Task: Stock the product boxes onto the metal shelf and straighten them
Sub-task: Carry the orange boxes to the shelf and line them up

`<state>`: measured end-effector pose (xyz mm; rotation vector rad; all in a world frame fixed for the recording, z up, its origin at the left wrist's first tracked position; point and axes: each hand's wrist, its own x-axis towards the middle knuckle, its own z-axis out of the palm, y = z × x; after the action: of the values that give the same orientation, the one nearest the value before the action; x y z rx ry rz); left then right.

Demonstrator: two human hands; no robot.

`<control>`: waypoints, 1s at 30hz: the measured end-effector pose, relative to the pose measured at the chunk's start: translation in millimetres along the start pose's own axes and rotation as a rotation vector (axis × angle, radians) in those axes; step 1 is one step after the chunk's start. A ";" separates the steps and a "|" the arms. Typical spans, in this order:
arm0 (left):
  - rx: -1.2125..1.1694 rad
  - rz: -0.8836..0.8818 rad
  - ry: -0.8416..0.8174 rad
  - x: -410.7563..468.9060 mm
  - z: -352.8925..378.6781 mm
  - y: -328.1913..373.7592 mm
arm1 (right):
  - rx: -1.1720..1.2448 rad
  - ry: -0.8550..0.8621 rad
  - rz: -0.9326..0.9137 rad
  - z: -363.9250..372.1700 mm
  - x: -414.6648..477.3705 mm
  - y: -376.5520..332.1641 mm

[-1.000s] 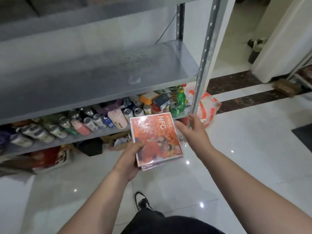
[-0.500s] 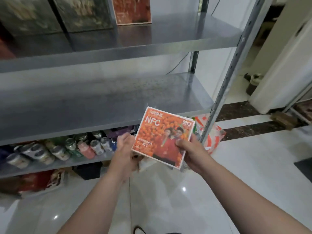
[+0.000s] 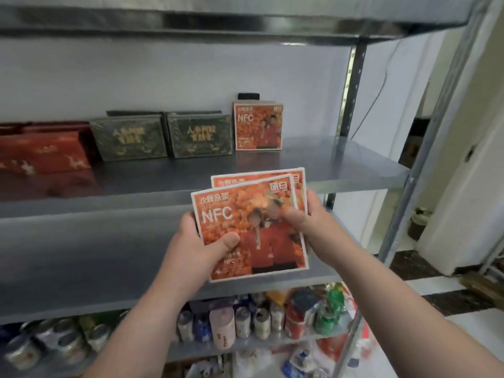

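Note:
Two flat orange NFC boxes are held upright in front of the metal shelf [image 3: 354, 170]. The front orange box [image 3: 245, 211] is gripped at its lower left by my left hand [image 3: 201, 246]. A rear orange box [image 3: 297, 178] peeks out behind it, and my right hand [image 3: 311, 214] clasps the right edges with the thumb across the front box. On the upper shelf stand another orange NFC box [image 3: 257, 126], two dark green boxes [image 3: 129, 137] [image 3: 200, 135] and a red box [image 3: 41, 154] in a row.
An empty grey shelf board [image 3: 81, 257] lies below the hands. The lower shelf [image 3: 191, 353] carries several cans and bottles [image 3: 245, 320]. A perforated upright post [image 3: 417, 170] stands at the right, with white floor and a doorway beyond.
The boxes rose from waist height to shelf level and turned upright facing me. A second box now shows behind the first. The view tilted up to the upper shelf.

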<state>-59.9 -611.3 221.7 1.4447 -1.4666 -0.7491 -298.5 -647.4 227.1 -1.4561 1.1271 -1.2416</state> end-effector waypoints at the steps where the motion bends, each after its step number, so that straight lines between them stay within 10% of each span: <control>1: -0.008 0.021 0.019 6.6 -3.7 7.7 | 0.006 0.010 -0.037 -0.6 7.7 -11.2; 18: -0.255 0.026 0.073 183.7 70.5 74.2 | -0.046 0.372 -0.125 -114.7 151.7 -35.0; 30: 0.027 0.068 0.229 270.1 132.3 77.2 | -0.127 0.313 -0.127 -209.8 250.0 -12.1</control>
<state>-182.7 -888.2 289.6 1.4421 -1.3463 -0.5058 -484.4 -903.8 306.8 -1.4796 1.3582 -1.5508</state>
